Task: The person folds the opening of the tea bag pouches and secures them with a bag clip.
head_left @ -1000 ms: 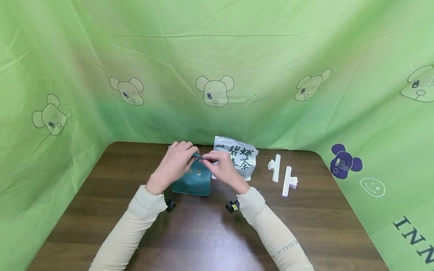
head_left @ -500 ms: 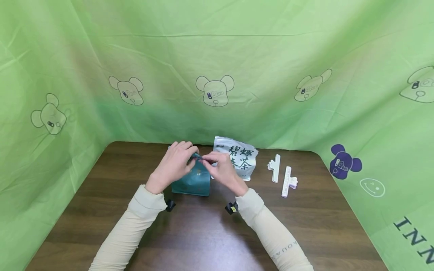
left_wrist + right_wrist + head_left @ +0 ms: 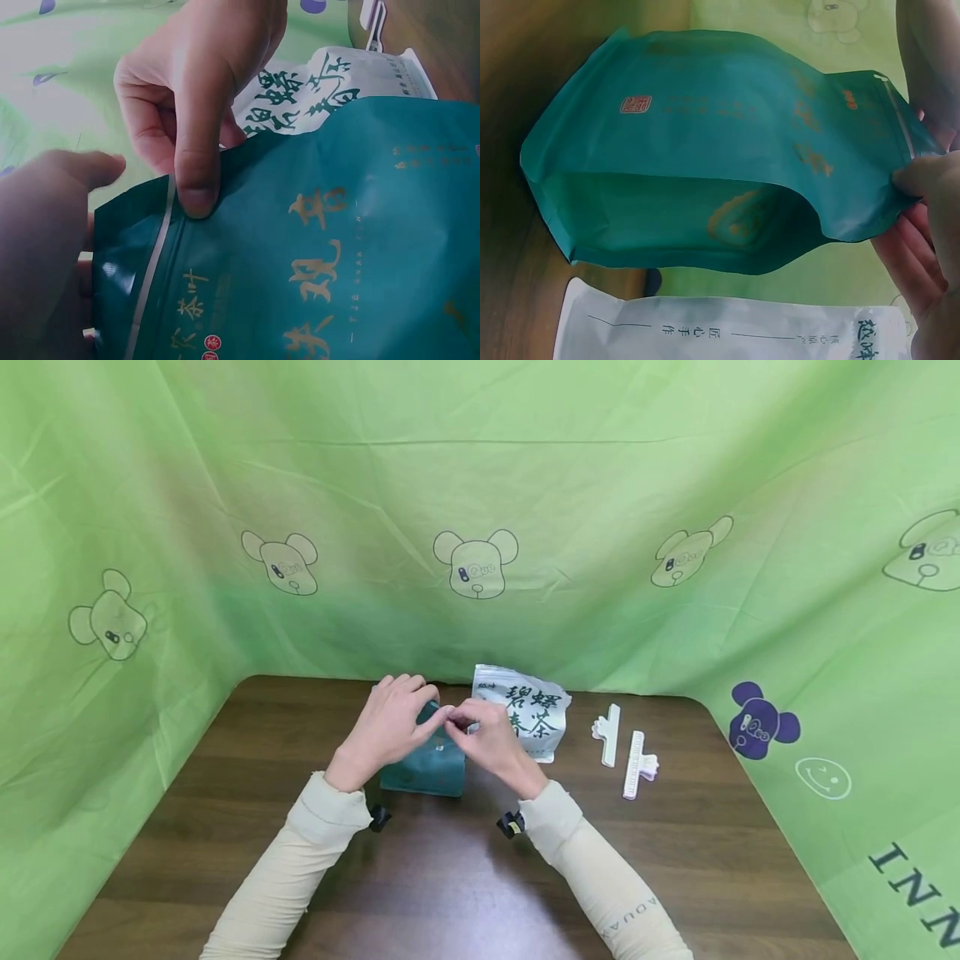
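The first pouch (image 3: 423, 768) is on the far part of the table (image 3: 450, 893), left of its middle. The left hand (image 3: 390, 714) is at the pouch's top, with fingers behind it; the right hand (image 3: 487, 735) is at the right end of the top edge, its thumb on the front. To the right, partly behind the right hand, is the second pouch (image 3: 536, 714). Further right lie two clips, their bars side by side: the left clip (image 3: 611, 735) sits slightly farther back, the right clip (image 3: 634, 766) nearer. Behind the table hangs a cloth (image 3: 480, 635), continuing along both sides.
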A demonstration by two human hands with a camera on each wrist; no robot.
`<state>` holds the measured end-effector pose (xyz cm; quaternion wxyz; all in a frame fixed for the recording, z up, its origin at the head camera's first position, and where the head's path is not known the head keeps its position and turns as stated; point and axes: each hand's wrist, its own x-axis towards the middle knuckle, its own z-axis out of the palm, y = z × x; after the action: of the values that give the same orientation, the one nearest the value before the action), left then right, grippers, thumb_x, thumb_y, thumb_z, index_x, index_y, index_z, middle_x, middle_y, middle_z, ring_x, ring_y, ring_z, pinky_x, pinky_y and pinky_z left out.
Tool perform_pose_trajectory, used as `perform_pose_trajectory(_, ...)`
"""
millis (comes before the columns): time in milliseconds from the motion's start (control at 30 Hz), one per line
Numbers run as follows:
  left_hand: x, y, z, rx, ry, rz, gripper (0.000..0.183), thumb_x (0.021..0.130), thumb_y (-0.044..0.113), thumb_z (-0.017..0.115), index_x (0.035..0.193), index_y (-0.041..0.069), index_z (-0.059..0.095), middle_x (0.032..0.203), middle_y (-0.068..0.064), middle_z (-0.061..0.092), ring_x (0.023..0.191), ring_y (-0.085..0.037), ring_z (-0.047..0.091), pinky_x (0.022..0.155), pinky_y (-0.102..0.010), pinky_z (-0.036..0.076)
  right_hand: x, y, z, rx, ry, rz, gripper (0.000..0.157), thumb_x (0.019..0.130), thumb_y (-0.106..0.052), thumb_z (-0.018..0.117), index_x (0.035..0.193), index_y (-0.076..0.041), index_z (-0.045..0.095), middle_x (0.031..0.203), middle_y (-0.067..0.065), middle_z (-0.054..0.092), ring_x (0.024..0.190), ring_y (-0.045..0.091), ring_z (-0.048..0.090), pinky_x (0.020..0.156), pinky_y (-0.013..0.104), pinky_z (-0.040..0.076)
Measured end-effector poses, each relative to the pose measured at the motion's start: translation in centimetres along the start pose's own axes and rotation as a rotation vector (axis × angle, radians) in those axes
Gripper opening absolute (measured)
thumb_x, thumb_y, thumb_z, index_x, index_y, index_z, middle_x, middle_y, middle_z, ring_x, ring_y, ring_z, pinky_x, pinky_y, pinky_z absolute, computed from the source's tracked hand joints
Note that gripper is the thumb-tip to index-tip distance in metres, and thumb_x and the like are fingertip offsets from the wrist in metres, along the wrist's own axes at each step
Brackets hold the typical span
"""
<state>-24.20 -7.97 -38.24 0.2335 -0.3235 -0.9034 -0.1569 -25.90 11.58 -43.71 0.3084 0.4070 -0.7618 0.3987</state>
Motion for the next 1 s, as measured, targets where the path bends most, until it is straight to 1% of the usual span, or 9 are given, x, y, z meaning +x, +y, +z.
perform_pose_trajectory(133, -0.12, 0.04, 0.03, 0.008, 0.007, -0.002, 0.025, 0.099, 0.035, 0.066, 0.091, 0.012, 0.071, 0.084, -0.001, 0.062, 0.080, -0.023, 0.059, 0.075, -0.038, 0.044, 0.01, -0.23, 0.19, -0.036, 0.001, -0.041, 0.012, 0.077, 0.010, 0.077, 0.081, -0.001, 0.074, 0.069, 0.006, 0.068, 0.060, 0.014, 0.062, 0.060, 0.022, 0.053)
perform_pose_trajectory(333, -0.14, -0.08, -0.15, 0.018, 0.003, 0.025, 0.019, 0.097, 0.030, 0.067, 0.093, 0.012, 0.071, 0.085, -0.001, 0.062, 0.078, -0.022, 0.057, 0.073, -0.036, 0.043, 0.04, -0.69, 0.20, -0.131, -0.005, -0.068, 0.005, 0.084, 0.003, 0.073, 0.082, -0.001, 0.074, 0.070, 0.005, 0.068, 0.060, 0.015, 0.060, 0.060, 0.025, 0.051)
perform_pose_trajectory(433, -0.12, -0.16, -0.21, 0.019, 0.006, 0.038, 0.015, 0.096, 0.027, 0.068, 0.093, 0.012, 0.071, 0.084, 0.000, 0.061, 0.076, -0.022, 0.055, 0.072, -0.035, 0.041, 0.04, -0.78, 0.25, -0.168, 0.004, -0.084, 0.004, 0.083, 0.003, 0.076, 0.085, -0.001, 0.076, 0.071, 0.006, 0.069, 0.060, 0.016, 0.061, 0.060, 0.026, 0.051)
perform_pose_trajectory(533, -0.12, -0.21, -0.23, 0.017, 0.006, 0.044, 0.013, 0.095, 0.025, 0.068, 0.093, 0.012, 0.071, 0.083, 0.000, 0.060, 0.075, -0.021, 0.053, 0.071, -0.034, 0.039, 0.04, -0.78, 0.35, -0.195, 0.019, -0.104, 0.012, 0.077, 0.006, 0.080, 0.086, 0.000, 0.076, 0.071, 0.005, 0.069, 0.059, 0.015, 0.060, 0.059, 0.025, 0.050)
perform_pose_trajectory(633, -0.17, -0.17, -0.25, 0.018, -0.001, 0.047, 0.011, 0.095, 0.024, 0.068, 0.093, 0.013, 0.071, 0.083, 0.001, 0.060, 0.075, -0.020, 0.053, 0.071, -0.034, 0.038, -0.02, -0.80, 0.45, -0.215, 0.030, -0.121, 0.014, 0.075, 0.007, 0.081, 0.085, -0.001, 0.076, 0.071, 0.005, 0.069, 0.059, 0.015, 0.059, 0.058, 0.025, 0.049)
perform_pose_trajectory(867, -0.15, -0.22, -0.33, 0.014, -0.033, 0.045, 0.009, 0.095, 0.022, 0.069, 0.096, 0.014, 0.071, 0.086, 0.001, 0.061, 0.077, -0.020, 0.053, 0.072, -0.034, 0.039, -0.13, -0.82, 0.53, -0.230, 0.049, -0.130, 0.014, 0.075, 0.007, 0.081, 0.085, -0.001, 0.075, 0.071, 0.005, 0.069, 0.059, 0.015, 0.060, 0.058, 0.025, 0.050)
perform_pose_trajectory(1000, -0.03, -0.23, -0.49, 0.010, -0.040, 0.047, 0.008, 0.094, 0.022, 0.071, 0.095, 0.014, 0.071, 0.087, 0.001, 0.062, 0.078, -0.020, 0.054, 0.072, -0.035, 0.040, -0.04, -0.84, 0.51, -0.243, 0.048, -0.127, 0.013, 0.075, 0.006, 0.081, 0.085, -0.001, 0.076, 0.072, 0.005, 0.069, 0.060, 0.016, 0.061, 0.059, 0.025, 0.051)
